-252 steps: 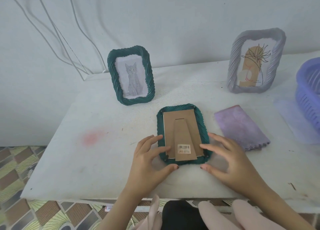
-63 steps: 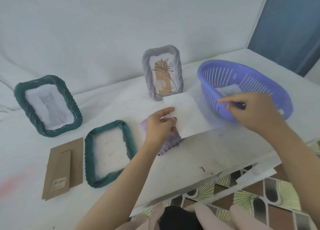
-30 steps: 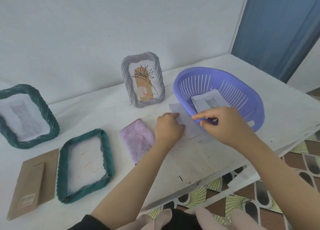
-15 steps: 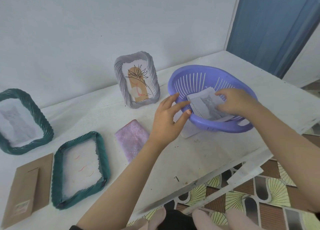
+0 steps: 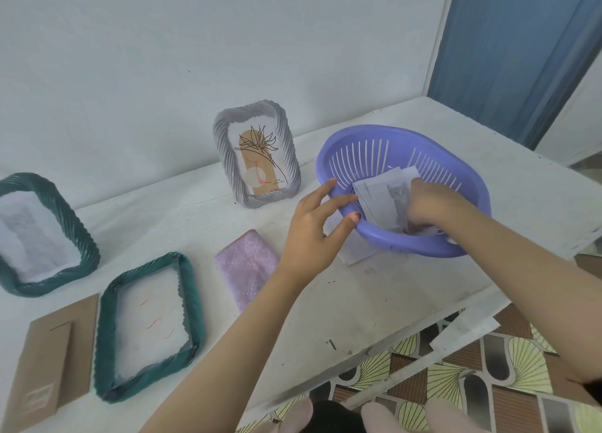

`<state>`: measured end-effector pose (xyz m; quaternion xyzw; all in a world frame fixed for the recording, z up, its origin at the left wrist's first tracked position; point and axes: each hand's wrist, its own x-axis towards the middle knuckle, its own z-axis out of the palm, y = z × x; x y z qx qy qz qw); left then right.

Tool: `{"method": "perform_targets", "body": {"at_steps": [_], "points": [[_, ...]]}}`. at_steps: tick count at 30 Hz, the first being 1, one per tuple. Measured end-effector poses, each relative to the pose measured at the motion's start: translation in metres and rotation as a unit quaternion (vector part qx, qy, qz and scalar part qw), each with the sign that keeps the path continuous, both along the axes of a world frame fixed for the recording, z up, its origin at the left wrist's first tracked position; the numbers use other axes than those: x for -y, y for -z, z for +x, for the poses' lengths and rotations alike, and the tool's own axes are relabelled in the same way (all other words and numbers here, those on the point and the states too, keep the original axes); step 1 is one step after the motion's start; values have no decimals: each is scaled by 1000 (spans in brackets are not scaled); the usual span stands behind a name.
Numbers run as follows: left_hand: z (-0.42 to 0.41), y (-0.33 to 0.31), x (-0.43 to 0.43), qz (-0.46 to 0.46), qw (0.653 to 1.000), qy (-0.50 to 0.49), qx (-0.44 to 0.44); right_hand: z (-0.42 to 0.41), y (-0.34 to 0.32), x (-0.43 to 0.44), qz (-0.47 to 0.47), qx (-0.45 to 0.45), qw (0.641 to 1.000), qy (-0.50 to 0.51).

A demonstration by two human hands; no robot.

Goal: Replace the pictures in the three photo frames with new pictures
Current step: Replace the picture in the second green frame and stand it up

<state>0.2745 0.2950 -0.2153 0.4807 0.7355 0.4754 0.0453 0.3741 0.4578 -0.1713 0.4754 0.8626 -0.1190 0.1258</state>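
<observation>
Right hand (image 5: 430, 204) now down in purple basket (image 5: 420, 250), fingers curled on cat picture (image 5: 395, 193), grasp not confirmable; left hand (image 5: 309, 233) moved off old sheet (image 5: 356, 253), pinches basket rim. Emptied green frame (image 5: 192, 289) lies backless, awaiting it.

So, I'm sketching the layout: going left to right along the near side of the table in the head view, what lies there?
cardboard backing board → green frame lying flat with its back open → folded purple cloth → purple basket
</observation>
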Motion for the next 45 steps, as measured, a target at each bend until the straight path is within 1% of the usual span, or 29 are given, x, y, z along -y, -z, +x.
{"method": "perform_targets", "body": {"at_steps": [3, 6, 9, 10, 12, 15, 17, 19, 21, 24, 29, 31, 33, 35, 36, 37, 38, 40, 41, 43, 45], "points": [[-1, -1, 0, -3, 1000, 2, 1, 2, 0, -2, 12, -62, 998, 9], [0, -1, 0, -4, 1000, 4, 11, 4, 0, -5, 22, -127, 992, -14], [-2, -2, 2, -9, 1000, 7, 26, 9, -2, -11, -2, -215, 976, -30], [-1, -3, 3, -10, 1000, 6, 29, 12, -3, -12, -18, -260, 965, -30], [-1, -7, 5, 2, 1000, -1, 31, 17, -7, -8, -45, -361, 931, -31], [1, -17, 7, 54, 998, 2, 38, 23, -14, 10, -42, -502, 863, -39], [4, -31, 11, 76, 993, 9, 94, 25, -19, 28, -23, -569, 820, -54], [6, -49, 15, 85, 978, 22, 187, 26, -21, 47, 14, -603, 792, -94], [7, -65, 19, 80, 959, 29, 271, 27, -21, 65, 48, -606, 780, -147], [3, -76, 27, 78, 940, 7, 332, 24, -15, 87, 63, -592, 775, -209], [-12, -66, 46, 62, 931, -76, 351, 14, 4, 111, 49, -557, 788, -259], [-18, -61, 57, 60, 932, -95, 344, 11, 11, 120, 18, -551, 790, -268], [-24, -58, 73, 65, 931, -109, 341, 5, 17, 130, -7, -564, 786, -256], [-30, -56, 92, 67, 929, -113, 346, -4, 23, 138, -2, -571, 792, -219], [-34, -55, 104, 65, 928, -112, 350, -10, 26, 143, -18, -574, 795, -196], [-37, -54, 115, 61, 927, -106, 354, -15, 28, 147, -61, -578, 796, -170], [-39, -53, 125, 55, 927, -100, 357, -19, 29, 152, -129, -580, 791, -146], [-45, -52, 148, 44, 927, -94, 361, -29, 30, 166, -264, -572, 768, -116], [-48, -51, 160, 40, 926, -98, 363, -33, 32, 173, -298, -567, 759, -115], [-55, -50, 181, 29, 924, -119, 362, -42, 35, 189, -322, -556, 757, -117], [-61, -48, 201, 15, 925, -153, 347, -53, 37, 207, -322, -542, 770, -101]]}}
